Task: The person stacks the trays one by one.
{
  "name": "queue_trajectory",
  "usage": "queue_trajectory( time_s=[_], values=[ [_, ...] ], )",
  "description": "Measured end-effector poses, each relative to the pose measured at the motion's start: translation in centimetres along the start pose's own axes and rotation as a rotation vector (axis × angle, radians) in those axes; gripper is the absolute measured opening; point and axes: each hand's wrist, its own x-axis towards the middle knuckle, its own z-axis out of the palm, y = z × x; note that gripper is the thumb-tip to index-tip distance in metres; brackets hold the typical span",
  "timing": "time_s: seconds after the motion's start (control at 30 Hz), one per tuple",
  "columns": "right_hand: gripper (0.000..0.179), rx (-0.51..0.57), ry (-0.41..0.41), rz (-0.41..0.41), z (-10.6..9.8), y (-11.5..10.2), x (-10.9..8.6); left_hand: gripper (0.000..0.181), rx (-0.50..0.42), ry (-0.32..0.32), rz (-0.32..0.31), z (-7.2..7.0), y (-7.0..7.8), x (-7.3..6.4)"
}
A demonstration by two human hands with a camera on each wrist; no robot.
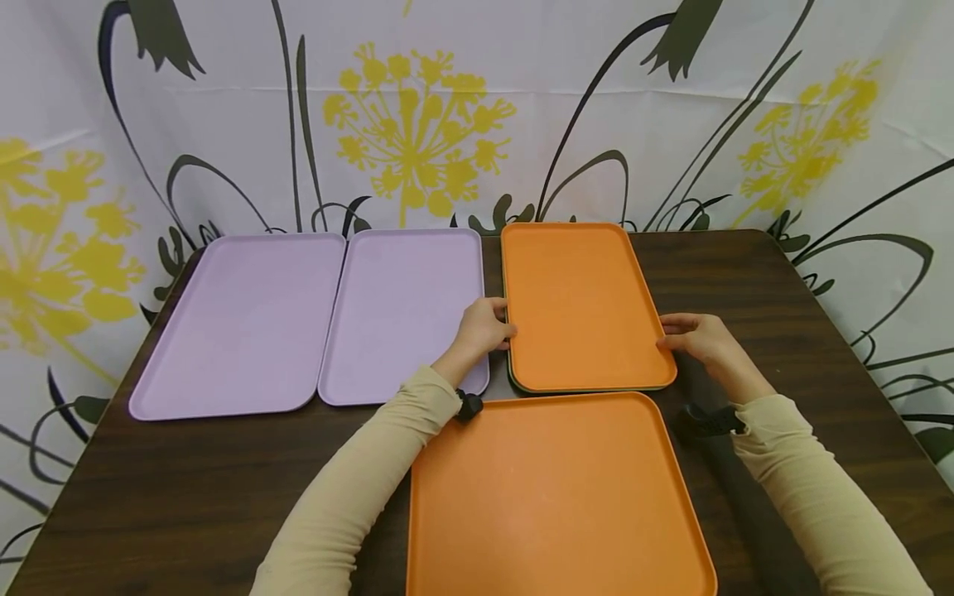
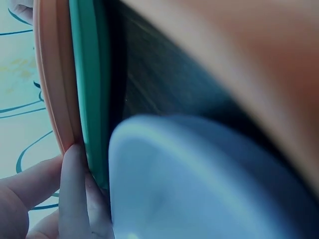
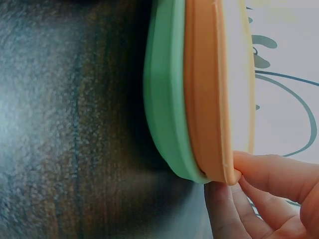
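A smaller orange tray (image 1: 581,306) lies stacked on a green tray (image 3: 167,99) at the back right of the table; from above, just a thin edge of the green one shows. My left hand (image 1: 480,329) grips the left rim of the orange tray, its thumb and fingertips at that edge. At the opposite side, my right hand (image 1: 704,341) pinches the right rim, thumb on top and fingers underneath in the right wrist view. Both wrist views show the orange tray resting directly above the green one.
Two lavender trays lie side by side on the left, the nearer one (image 1: 410,306) partly under my left forearm. A larger orange tray (image 1: 551,497) lies in front, close to the stack. Dark wooden table (image 1: 186,513); a flower-patterned cloth (image 1: 566,50) hangs behind it.
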Motion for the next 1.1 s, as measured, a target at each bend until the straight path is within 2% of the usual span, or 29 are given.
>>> queue_trajectory(
  time_s=[0.27,0.47,0.73,1.1],
  values=[
    [0.059,-0.013,-0.008,0.008,-0.1,-0.2,0.0,0.057,-0.011,-0.017,0.001,-0.3,0.0,-0.2],
    [0.059,-0.027,-0.021,0.022,-0.1,-0.4,0.0,0.049,-0.011,0.015,0.0,-1.5,-0.2,-0.3],
    [0.059,-0.036,-0.021,0.016,-0.1,-0.5,0.1,0.045,-0.019,0.075,-0.004,-4.6,-0.7,-0.8],
    [0.059,-0.043,-0.029,0.009,-0.1,-0.5,0.0,0.046,0.051,0.139,-0.02,-9.8,-1.8,-1.9]
  ],
)
